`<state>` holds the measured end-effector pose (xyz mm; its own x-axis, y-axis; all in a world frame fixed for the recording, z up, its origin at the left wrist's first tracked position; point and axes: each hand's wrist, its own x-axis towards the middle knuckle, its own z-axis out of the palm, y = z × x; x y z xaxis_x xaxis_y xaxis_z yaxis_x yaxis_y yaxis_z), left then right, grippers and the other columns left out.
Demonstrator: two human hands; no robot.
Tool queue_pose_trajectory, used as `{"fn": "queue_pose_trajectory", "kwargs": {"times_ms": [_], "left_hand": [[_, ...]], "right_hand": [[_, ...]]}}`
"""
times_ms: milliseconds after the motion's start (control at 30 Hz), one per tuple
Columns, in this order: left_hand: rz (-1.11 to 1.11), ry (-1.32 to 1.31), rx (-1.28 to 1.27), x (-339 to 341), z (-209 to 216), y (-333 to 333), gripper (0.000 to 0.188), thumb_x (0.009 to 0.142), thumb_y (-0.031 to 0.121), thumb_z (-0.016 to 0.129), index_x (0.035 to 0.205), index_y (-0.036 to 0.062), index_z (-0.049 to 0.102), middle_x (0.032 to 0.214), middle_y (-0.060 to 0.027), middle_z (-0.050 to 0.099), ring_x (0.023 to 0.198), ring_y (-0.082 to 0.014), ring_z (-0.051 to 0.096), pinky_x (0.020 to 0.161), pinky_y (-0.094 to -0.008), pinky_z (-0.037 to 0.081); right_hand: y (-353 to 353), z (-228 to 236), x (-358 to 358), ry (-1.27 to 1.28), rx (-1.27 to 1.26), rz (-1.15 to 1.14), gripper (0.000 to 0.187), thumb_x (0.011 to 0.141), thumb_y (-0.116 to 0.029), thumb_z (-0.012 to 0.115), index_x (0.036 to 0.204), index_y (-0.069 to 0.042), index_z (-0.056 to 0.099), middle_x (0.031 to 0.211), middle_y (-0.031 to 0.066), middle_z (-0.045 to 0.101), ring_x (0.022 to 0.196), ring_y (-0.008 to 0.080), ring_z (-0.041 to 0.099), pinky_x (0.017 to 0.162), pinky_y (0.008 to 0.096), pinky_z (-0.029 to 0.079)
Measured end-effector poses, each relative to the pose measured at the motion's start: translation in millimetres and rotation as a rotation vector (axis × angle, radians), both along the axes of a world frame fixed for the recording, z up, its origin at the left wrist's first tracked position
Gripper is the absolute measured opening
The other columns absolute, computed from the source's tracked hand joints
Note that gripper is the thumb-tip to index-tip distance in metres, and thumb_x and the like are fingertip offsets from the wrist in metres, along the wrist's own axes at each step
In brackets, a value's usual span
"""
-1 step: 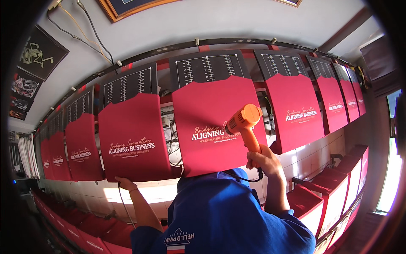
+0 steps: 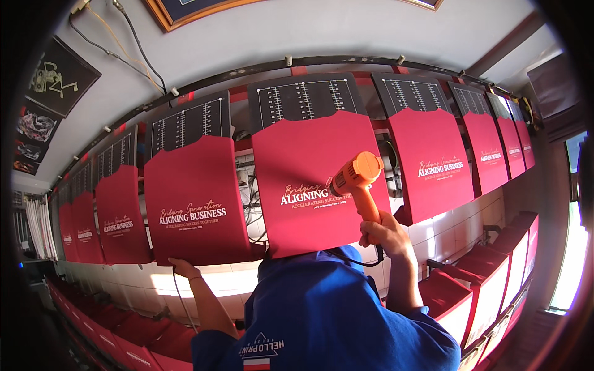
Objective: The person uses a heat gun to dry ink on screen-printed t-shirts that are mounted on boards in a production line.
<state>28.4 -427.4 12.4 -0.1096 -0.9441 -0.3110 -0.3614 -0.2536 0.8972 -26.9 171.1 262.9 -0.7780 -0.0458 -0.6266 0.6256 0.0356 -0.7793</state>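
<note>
An orange heat gun (image 2: 362, 179) is gripped by its handle in my right hand (image 2: 388, 235), fingers wrapped round it. Its nozzle end tilts down and left over the printed lettering of the red shirt (image 2: 318, 154) in the middle, covering part of the print. A dark cord leaves the handle's lower end. My left hand (image 2: 184, 268) is at the lower edge of the neighbouring red shirt (image 2: 192, 179), pinching the board edge; some of its fingers are hidden underneath. A thin cord (image 2: 179, 297) hangs down beside this hand. Both shirts lie flat on dark boards with white ruled scales.
More red printed shirts (image 2: 436, 164) are stretched on a row of boards to both sides. Behind me, another row of red shirts (image 2: 445, 297) stands in sunlight. A dark rail (image 2: 334, 60) runs along the wall, with cables (image 2: 117, 55) hanging at upper left.
</note>
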Motion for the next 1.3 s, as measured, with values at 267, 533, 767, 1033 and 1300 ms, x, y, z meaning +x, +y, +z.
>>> {"fn": "queue_pose_trajectory", "kwargs": {"times_ms": [267, 533, 767, 1033, 1300], "left_hand": [[-0.05, 0.045, -0.004, 9, -9, -13, 0.076, 0.103, 0.052, 0.045, 0.131, -0.0176, 0.052, 0.132, -0.0247, 0.061, 0.114, -0.0363, 0.065, 0.096, -0.0442, 0.057], [-0.055, -0.153, -0.233, 5, -11, -69, 0.079, 0.097, 0.053, 0.057, 0.129, -0.0192, 0.051, 0.127, -0.0273, 0.063, 0.106, -0.0376, 0.069, 0.088, -0.0415, 0.06], [-0.077, -0.433, -0.545, -4, -8, -105, 0.07, 0.1, 0.048, 0.049, 0.13, -0.0151, 0.051, 0.122, -0.0294, 0.064, 0.11, -0.0419, 0.064, 0.091, -0.0463, 0.055], [-0.304, -0.595, -0.46, 7, -4, -132, 0.069, 0.101, 0.053, 0.033, 0.119, -0.0054, 0.066, 0.118, -0.0254, 0.069, 0.107, -0.0432, 0.067, 0.094, -0.0497, 0.051], [-0.25, -0.514, -0.38, 1, 0, -122, 0.071, 0.102, 0.051, 0.032, 0.12, -0.009, 0.066, 0.121, -0.0259, 0.068, 0.108, -0.0423, 0.066, 0.097, -0.0477, 0.05]], "right_hand": [[-21, 4, -3, 0.002, 0.012, -0.017, 0.046, 0.088, -0.02, 0.065, 0.124, 0.007, 0.055, 0.078, 0.0065, 0.063, 0.068, 0.0157, 0.066, 0.065, 0.0285, 0.053], [-34, 3, 6, -0.009, 0.127, -0.036, 0.038, 0.087, -0.023, 0.066, 0.111, 0.006, 0.059, 0.075, 0.0083, 0.065, 0.067, 0.0153, 0.065, 0.065, 0.0289, 0.051], [-39, 7, 14, 0.005, 0.085, -0.129, 0.035, 0.088, -0.02, 0.066, 0.109, 0.006, 0.058, 0.075, 0.0067, 0.063, 0.066, 0.0157, 0.066, 0.063, 0.0291, 0.053], [-43, 1, 11, 0.043, 0.06, -0.208, 0.029, 0.088, -0.021, 0.067, 0.1, 0.003, 0.058, 0.08, 0.0074, 0.063, 0.066, 0.0156, 0.066, 0.063, 0.0295, 0.053], [-55, 2, 5, 0.04, -0.105, -0.137, 0.042, 0.089, -0.02, 0.066, 0.117, 0.008, 0.056, 0.079, 0.0062, 0.061, 0.068, 0.016, 0.065, 0.064, 0.0298, 0.053]]}}
